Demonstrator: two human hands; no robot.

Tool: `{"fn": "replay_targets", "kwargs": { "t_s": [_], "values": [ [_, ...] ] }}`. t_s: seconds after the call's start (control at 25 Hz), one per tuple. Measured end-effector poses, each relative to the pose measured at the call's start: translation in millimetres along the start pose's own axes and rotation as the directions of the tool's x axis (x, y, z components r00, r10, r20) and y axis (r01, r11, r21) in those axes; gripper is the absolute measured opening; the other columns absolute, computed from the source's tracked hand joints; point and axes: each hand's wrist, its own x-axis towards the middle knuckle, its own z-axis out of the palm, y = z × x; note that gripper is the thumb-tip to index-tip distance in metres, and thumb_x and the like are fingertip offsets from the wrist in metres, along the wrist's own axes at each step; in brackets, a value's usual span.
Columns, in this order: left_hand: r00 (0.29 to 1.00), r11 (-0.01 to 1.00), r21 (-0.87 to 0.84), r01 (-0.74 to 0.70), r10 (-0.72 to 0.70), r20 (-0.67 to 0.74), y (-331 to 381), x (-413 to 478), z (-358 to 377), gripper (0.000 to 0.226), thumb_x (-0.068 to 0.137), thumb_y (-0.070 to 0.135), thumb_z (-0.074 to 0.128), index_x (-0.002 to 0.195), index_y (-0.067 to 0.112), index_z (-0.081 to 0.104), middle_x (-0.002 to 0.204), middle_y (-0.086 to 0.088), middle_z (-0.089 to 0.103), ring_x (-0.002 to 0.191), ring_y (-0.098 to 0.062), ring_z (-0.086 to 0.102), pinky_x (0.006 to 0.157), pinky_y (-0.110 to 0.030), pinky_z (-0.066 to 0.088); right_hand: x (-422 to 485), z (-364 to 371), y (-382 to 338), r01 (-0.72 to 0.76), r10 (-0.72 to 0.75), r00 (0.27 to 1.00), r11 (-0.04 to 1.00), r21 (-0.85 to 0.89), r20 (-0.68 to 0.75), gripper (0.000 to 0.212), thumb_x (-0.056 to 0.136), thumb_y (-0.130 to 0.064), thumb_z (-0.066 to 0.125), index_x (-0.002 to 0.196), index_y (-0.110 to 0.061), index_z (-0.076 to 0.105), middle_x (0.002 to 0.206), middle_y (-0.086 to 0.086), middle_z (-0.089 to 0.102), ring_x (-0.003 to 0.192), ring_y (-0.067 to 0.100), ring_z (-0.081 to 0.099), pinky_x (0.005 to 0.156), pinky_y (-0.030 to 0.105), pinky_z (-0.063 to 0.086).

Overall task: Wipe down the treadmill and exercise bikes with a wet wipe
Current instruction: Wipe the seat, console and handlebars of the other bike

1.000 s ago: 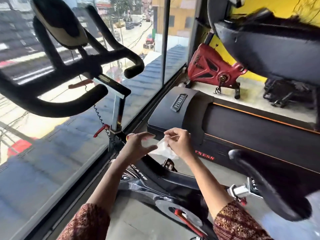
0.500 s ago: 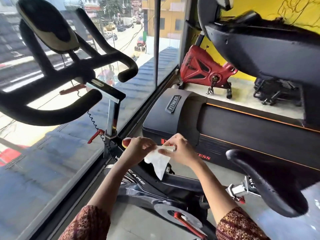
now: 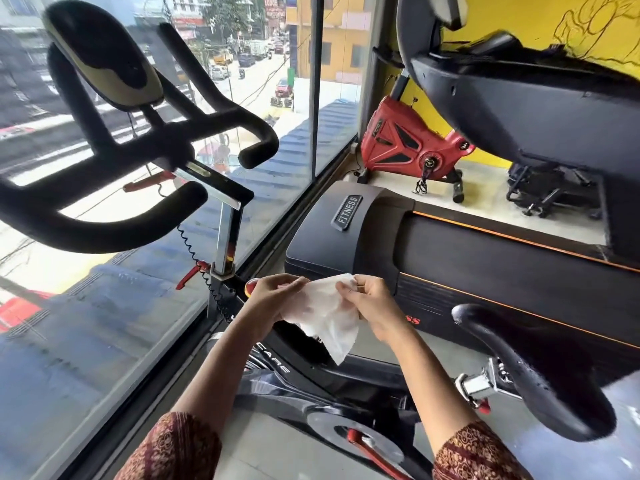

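Unfolding step: wet wipe [image 3: 329, 317] at centre frame, stretched between left hand [image 3: 273, 299] and right hand [image 3: 372, 306], fingers [image 3: 348, 289] of both pinching its upper edge. Next move, likely: open it flat, reach for exercise bike handlebars [image 3: 138, 150] at ten o'clock or treadmill [image 3: 485, 258] at two.

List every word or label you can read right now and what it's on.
"FITNESS": badge on the treadmill hood.
"CARE": bike frame.
"SS": red letters on the treadmill side, rest hidden behind the right hand.
Street signs outside: too blurred to read.
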Motion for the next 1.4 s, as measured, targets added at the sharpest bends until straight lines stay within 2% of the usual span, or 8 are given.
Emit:
{"fn": "replay_targets", "kwargs": {
  "t_s": [0.12,0.28,0.44,0.64,0.8,1.04,1.16,1.4],
  "values": [
    [0.974,0.965,-0.169,0.201,-0.179,0.140,2,-3,-2,0.025,0.073,0.019,0.070,0.094,0.006,0.070,0.082,-0.008,0.071,0.065,-0.015,0.067,0.062,-0.029,0.058,-2,2,-10,-0.063,0.077,0.995,0.975,0.212,-0.059,0.025,0.094,-0.017,0.060,0.070,-0.015,0.054,0.066,0.000,0.058,0.054,0.008,0.055,0.052,0.025,0.041],
    [0.931,0.942,-0.041,0.332,-0.321,0.175,-5,-2,-10,0.048,0.057,0.006,0.077,0.101,-0.007,0.064,0.085,-0.013,0.071,0.069,-0.019,0.068,0.066,-0.031,0.059,0,-2,-13,-0.006,0.050,0.985,0.967,0.254,-0.166,0.027,0.095,-0.010,0.057,0.068,-0.013,0.052,0.067,0.003,0.053,0.059,0.011,0.051,0.054,0.026,0.042],
    [0.959,0.938,-0.214,0.274,-0.250,0.134,-2,1,-6,0.004,0.086,0.000,0.059,0.086,-0.005,0.060,0.081,-0.014,0.070,0.066,-0.020,0.070,0.063,-0.034,0.060,1,-6,-7,0.031,-0.012,0.977,0.996,0.089,-0.211,0.028,0.094,-0.011,0.059,0.068,-0.014,0.049,0.066,0.003,0.050,0.056,0.010,0.048,0.051,0.025,0.037],
    [0.965,0.944,-0.204,0.260,-0.245,0.096,3,0,-1,0.009,0.090,0.000,0.057,0.099,-0.002,0.059,0.092,-0.016,0.066,0.069,-0.021,0.070,0.059,-0.035,0.060,-5,-4,-12,-0.032,0.068,0.982,0.979,0.202,-0.176,0.019,0.083,-0.016,0.073,0.077,-0.012,0.056,0.073,0.005,0.059,0.057,0.014,0.058,0.043,0.021,0.043],
    [0.977,0.960,-0.198,0.201,-0.210,-0.026,7,0,-2,0.018,0.089,-0.005,0.057,0.107,-0.005,0.056,0.105,-0.021,0.060,0.069,-0.023,0.069,0.054,-0.030,0.059,-9,-11,-15,-0.128,0.140,0.988,0.978,0.166,-0.067,0.047,0.066,-0.011,0.084,0.105,-0.008,0.059,0.094,0.011,0.066,0.075,0.020,0.064,0.046,0.026,0.051],
    [0.997,0.979,0.195,0.063,-0.051,-0.063,18,2,8,0.033,0.088,-0.003,0.061,0.119,-0.012,0.054,0.117,-0.021,0.055,0.085,-0.031,0.063,0.056,-0.033,0.059,-16,2,-11,-0.015,-0.014,0.997,0.925,-0.379,-0.073,0.066,0.064,-0.030,0.088,0.121,-0.019,0.057,0.116,0.000,0.047,0.105,0.010,0.046,0.088,0.024,0.040],
    [0.995,0.922,0.387,0.007,0.032,-0.095,21,8,11,0.031,0.086,-0.001,0.065,0.116,-0.007,0.059,0.113,-0.026,0.058,0.085,-0.038,0.065,0.058,-0.041,0.059,-25,23,-17,0.115,-0.069,0.992,0.840,-0.530,0.105,0.061,0.064,-0.034,0.087,0.116,-0.017,0.059,0.115,0.001,0.056,0.105,0.012,0.053,0.085,0.021,0.040],
    [0.988,0.814,0.581,-0.032,0.114,-0.105,27,7,8,0.033,0.088,-0.003,0.062,0.121,-0.004,0.059,0.113,-0.019,0.059,0.082,-0.031,0.065,0.062,-0.043,0.059,-26,40,-11,0.207,-0.258,0.966,0.788,-0.580,-0.006,0.024,0.080,-0.003,0.065,0.104,-0.005,0.066,0.104,0.008,0.070,0.098,0.020,0.065,0.078,0.011,0.044]
  ]
}}
